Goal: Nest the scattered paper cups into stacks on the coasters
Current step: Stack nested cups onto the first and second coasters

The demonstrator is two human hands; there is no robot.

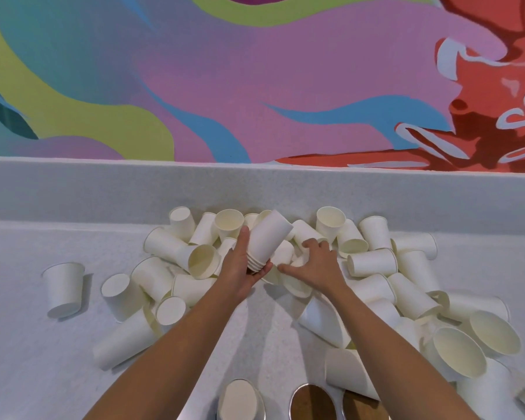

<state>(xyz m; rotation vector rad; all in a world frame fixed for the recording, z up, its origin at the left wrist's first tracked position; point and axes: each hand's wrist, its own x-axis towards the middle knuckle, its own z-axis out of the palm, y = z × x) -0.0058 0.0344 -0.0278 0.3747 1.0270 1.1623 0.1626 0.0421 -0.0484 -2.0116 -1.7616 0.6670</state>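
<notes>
Nested cups fill the left grip; right grip curls round a loose cup; bare counter lies nearer.

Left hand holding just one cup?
No, the left hand grips a nested stack of cups; several rims show near the palm.

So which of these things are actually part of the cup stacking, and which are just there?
In the job: nested stack of white paper cups in left hand; right hand; loose white paper cups; round cork coasters.
Just there: colourful painted wall; white speckled counter.
</notes>
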